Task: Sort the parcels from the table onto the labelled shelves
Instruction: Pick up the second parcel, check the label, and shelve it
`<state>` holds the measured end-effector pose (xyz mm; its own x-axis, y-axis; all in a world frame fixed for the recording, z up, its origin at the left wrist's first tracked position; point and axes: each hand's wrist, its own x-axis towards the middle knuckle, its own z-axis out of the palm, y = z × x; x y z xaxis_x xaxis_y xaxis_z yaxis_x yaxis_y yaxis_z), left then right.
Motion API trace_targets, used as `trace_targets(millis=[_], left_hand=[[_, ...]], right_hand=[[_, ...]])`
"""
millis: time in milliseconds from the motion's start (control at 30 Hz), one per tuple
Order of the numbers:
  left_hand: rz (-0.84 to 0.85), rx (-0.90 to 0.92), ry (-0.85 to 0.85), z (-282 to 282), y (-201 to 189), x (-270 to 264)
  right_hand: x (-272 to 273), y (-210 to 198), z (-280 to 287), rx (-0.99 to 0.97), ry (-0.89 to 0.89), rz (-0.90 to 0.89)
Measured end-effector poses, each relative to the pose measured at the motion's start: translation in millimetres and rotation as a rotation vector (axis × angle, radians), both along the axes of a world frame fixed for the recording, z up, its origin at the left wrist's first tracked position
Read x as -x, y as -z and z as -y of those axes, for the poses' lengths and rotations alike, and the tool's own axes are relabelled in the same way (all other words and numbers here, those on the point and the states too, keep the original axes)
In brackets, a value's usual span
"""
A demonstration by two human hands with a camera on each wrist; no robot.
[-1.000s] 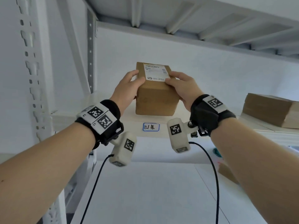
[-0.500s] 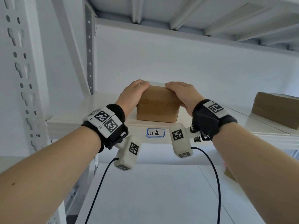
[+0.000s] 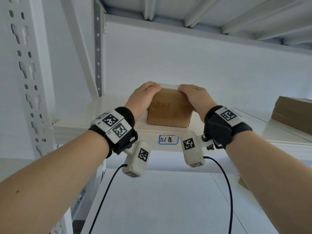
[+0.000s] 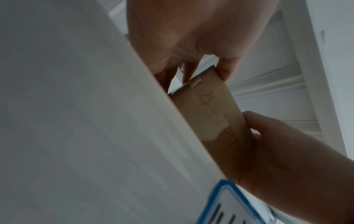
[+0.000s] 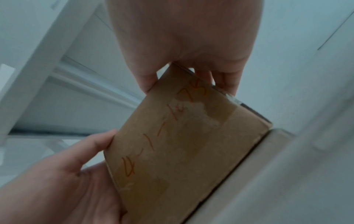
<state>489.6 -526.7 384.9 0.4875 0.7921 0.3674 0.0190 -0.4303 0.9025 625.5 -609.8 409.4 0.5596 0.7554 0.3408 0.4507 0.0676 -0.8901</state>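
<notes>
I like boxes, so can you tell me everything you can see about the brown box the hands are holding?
The cardboard parcel is a small brown box, sealed with clear tape, with orange handwriting on its front face and a white label on top. It sits upright at the front edge of the white shelf, just above the blue-framed shelf label. The left hand and right hand grip its two sides, fingers curled over the top.

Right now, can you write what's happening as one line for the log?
step: placing parcel | parcel: on labelled shelf | left hand: grips parcel | right hand: grips parcel
</notes>
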Motion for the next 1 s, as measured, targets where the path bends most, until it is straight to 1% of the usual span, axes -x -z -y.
trace_targets(millis=[133,233,300,400,500,666,900,1000], left_hand=[[-0.011,-0.019,-0.026,-1,1,-1],[-0.049,-0.056,-0.012,3,0,0],[-0.099,-0.08,-0.025,10,-1,2],[-0.221,-0.14,-0.072,22,-9,7],[-0.332,-0.163,-0.114,27,-15,13],[-0.448,-0.234,-0.159,36,-16,27],[-0.627,-0.333,-0.23,58,-15,37],[-0.66,-0.347,-0.29,61,-16,36]], right_hand=[[1,1,2,-0.003,0.005,0.01],[3,-2,5,0.026,0.011,0.069],[6,-5,8,0.082,0.035,0.178],[12,-14,15,0.196,0.068,0.375],[17,-20,21,0.279,0.09,0.527],[16,-17,33,0.333,0.146,0.613],[23,-10,56,0.497,0.267,0.744],[24,-9,60,0.514,0.3,0.77]])
